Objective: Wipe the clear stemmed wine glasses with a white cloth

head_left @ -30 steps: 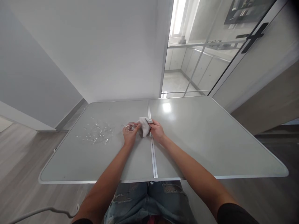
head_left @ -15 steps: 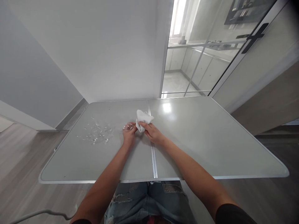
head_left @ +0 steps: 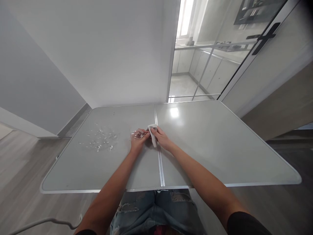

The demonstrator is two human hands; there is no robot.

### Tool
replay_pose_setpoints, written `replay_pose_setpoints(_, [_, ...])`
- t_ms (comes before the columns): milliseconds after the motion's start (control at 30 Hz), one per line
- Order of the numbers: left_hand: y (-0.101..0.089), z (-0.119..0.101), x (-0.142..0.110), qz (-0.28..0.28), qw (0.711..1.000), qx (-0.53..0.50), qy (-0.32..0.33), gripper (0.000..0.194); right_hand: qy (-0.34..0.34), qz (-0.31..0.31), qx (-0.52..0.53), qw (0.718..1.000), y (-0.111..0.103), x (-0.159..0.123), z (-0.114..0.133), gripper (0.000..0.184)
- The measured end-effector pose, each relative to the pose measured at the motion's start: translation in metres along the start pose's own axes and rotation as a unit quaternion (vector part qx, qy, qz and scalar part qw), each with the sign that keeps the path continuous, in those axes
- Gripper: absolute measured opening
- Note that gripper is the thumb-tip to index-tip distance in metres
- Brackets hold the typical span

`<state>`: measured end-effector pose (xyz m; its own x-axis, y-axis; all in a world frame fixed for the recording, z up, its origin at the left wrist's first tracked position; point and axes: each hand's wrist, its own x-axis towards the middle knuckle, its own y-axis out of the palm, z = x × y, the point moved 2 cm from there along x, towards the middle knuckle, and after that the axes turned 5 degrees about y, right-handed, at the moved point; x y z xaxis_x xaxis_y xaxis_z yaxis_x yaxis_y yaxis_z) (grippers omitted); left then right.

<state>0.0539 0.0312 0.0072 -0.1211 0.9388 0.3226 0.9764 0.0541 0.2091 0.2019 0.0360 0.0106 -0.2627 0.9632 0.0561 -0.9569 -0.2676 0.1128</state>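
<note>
My left hand [head_left: 137, 141] is closed round a small clear glass item [head_left: 137, 133] held just above the grey table [head_left: 215, 143], near its middle seam. My right hand [head_left: 161, 137] pinches a white cloth [head_left: 153, 134] and presses it against the glass item. The two hands touch each other at the fingertips. What kind of glass piece it is cannot be made out.
Several clear glass pieces [head_left: 100, 141] lie spread on the table's left half. A metal seam [head_left: 158, 160] divides the tabletop. A glass partition and door [head_left: 220, 58] stand behind on the right, a white wall on the left. A pale cable [head_left: 41, 223] lies on the wooden floor.
The cloth stood bunched up above my right hand half a second ago; now it is folded down against the glass item, and my right hand has shifted slightly right.
</note>
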Motion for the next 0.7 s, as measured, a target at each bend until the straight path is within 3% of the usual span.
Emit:
replay_pose_setpoints(67, [-0.001,0.001,0.001,-0.008,1.0,-0.001,-0.003,0.029,-0.103,-0.021,-0.114,0.988,-0.003,-0.002,0.006,0.031])
replay_pose_setpoints(167, [-0.003,0.003,0.004,-0.008,0.997,-0.057,-0.048,0.031,-0.232,-0.002,-0.26,0.937,-0.006,-0.006,0.013,0.026])
replay_pose_setpoints(267, [-0.002,0.004,0.005,0.019,0.982,-0.141,-0.128,0.036,-0.277,0.0,-0.355,0.893,-0.008,-0.01,0.013,0.033])
replay_pose_setpoints(333, [-0.001,0.004,0.005,0.026,0.976,-0.162,-0.14,0.037,-0.275,-0.024,-0.368,0.888,-0.006,-0.012,0.013,0.033])
replay_pose_setpoints(433, [0.002,0.002,0.002,0.033,0.985,-0.139,-0.098,0.034,-0.21,-0.088,-0.281,0.932,-0.001,-0.011,0.011,0.021])
replay_pose_setpoints(500, [0.004,0.001,-0.001,0.053,0.991,-0.103,-0.066,0.031,-0.118,-0.133,-0.169,0.969,0.0,-0.007,0.007,0.022])
replay_pose_setpoints(567, [0.005,0.0,-0.003,0.073,0.994,-0.063,-0.042,0.028,0.01,-0.132,-0.036,0.99,0.002,-0.002,0.002,0.032])
replay_pose_setpoints(633, [0.006,-0.001,-0.004,0.074,0.996,-0.034,-0.026,0.026,0.136,-0.085,0.084,0.983,0.006,0.001,-0.004,0.04])
replay_pose_setpoints(700, [0.005,-0.002,-0.003,0.056,0.998,-0.026,-0.021,0.027,0.194,-0.048,0.154,0.968,0.009,0.002,-0.006,0.046])
